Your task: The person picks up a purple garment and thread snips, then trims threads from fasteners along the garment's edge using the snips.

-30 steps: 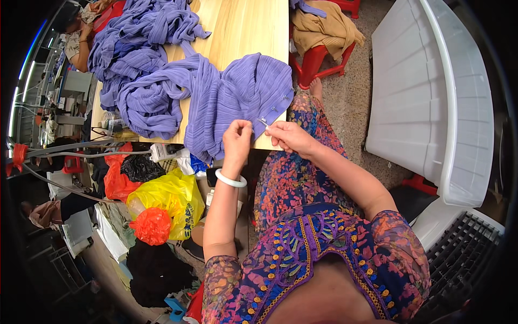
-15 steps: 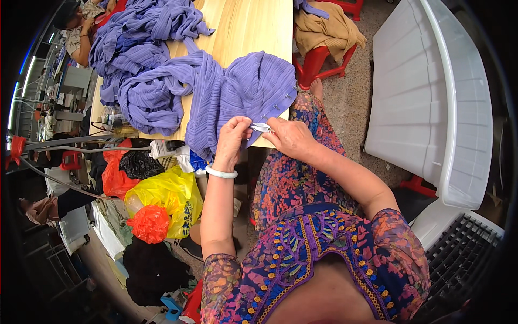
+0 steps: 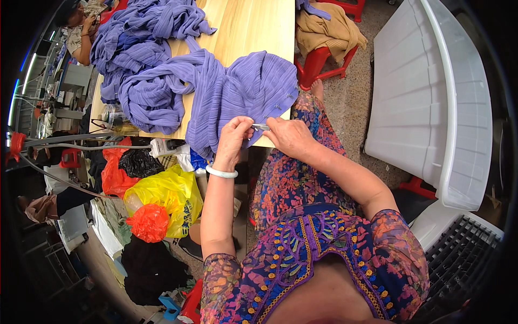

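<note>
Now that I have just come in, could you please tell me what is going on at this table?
A person's right hand holds small metal snips over the edge of a purple ribbed garment on the wooden table. The left hand has its fingers pinched together beside the snips; what they grip is too small to tell. More purple fabric lies heaped farther along the table.
</note>
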{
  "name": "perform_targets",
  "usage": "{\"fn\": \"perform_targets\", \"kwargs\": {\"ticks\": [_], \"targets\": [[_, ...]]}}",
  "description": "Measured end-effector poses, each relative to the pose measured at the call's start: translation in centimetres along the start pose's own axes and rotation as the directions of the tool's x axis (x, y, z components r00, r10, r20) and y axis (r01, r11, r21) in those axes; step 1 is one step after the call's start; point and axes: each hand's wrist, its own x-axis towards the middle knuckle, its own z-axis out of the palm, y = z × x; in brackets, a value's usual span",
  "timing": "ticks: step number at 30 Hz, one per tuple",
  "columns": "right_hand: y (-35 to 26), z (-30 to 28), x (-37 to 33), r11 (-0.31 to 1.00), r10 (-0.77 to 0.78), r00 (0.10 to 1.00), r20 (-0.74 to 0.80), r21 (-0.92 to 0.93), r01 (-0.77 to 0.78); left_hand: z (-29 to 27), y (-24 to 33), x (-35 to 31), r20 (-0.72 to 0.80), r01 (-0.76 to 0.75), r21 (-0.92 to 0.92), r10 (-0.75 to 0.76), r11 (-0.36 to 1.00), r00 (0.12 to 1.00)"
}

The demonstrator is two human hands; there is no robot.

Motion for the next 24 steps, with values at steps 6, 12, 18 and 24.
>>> {"fn": "perform_targets", "kwargs": {"ticks": [6,12,18,24], "targets": [[1.7,-1.1,-0.7,0.988,0.074,0.991,-0.115,0.142,-0.057,-0.7,1.0,-2.4,-0.117,-0.103,-0.063,0.095,0.993,0.989],[6.2,-2.0,0.1,0.846,0.413,0.880,-0.235,0.458,-0.275,-2.0,-0.5,-3.1,-0.207,-0.338,0.743,0.679,0.578,0.704],[10.7,-0.7,4.8,0.854,0.478,0.778,-0.408,0.422,-0.304,1.1,-0.6,-2.1,0.032,-0.380,0.885,0.778,0.269,0.627],[10.9,-0.3,5.9,0.839,0.516,0.802,-0.300,0.369,-0.401,0.0,-1.4,-2.7,-0.020,-0.324,0.885,0.724,0.333,0.690]]}}
